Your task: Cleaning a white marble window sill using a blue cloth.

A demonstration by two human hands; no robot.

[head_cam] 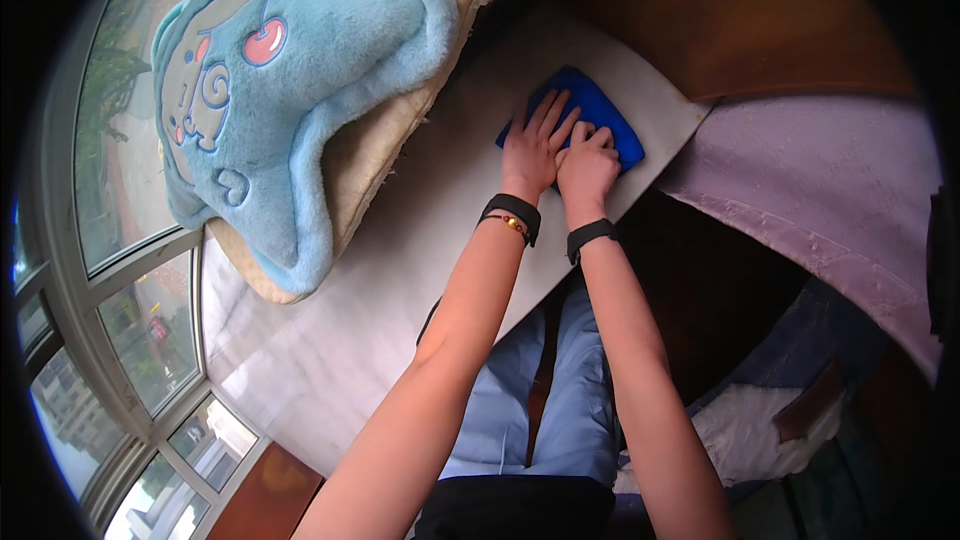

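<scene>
A folded blue cloth lies on a pale marble-look ledge. My left hand rests on the cloth's left part, palm down with its fingers spread. Close beside it, my right hand presses on the cloth's lower edge with bent fingers; whether it grips a fold cannot be told. Both wrists wear black bands, and the left one also has a beaded bracelet.
A light-blue plush cushion lies on a beige quilted pad at the upper left. Windows line the left side. A brown wooden surface and pinkish-purple fabric are at the right, above a dark gap.
</scene>
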